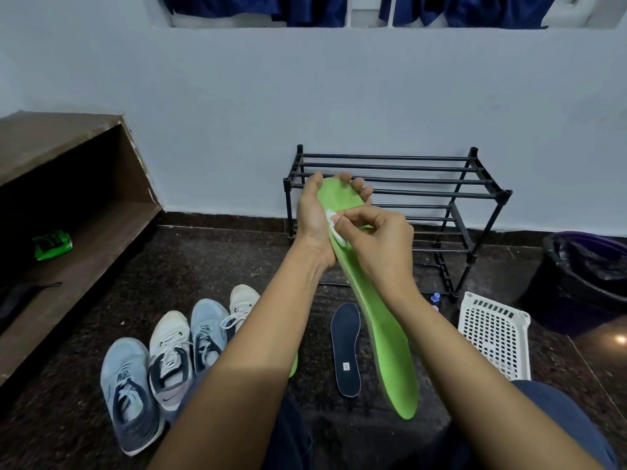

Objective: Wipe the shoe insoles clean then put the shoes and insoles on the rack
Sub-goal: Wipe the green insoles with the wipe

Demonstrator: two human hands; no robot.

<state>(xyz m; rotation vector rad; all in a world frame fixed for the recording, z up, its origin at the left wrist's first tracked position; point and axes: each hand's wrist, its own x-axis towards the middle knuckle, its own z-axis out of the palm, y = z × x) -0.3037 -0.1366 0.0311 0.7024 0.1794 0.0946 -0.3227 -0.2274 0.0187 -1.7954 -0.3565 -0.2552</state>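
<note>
Four shoes [169,361] stand on the floor at left. Left hand [315,218]: grip curled around the toe end of the green insole [383,334]. Right hand [380,239]: grip pinches a white wipe [336,232] against it. Insole: bright green, smooth, held above the floor. Long axis: toe toward the rack [441,179], heel toward the person.

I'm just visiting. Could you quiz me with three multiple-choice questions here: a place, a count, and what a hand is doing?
1. Where does the dark insole lie? A on a table; B in a drawer; C on the floor.
2. How many shoes in the row? A four; B two; C six.
3. The right hand? A idle; B pinches a white wipe against the green insole; C lifts a shoe.
Answers: C, it lies flat on the floor; A, two blue, two white; B, wipe shows at its fingertips.
</note>
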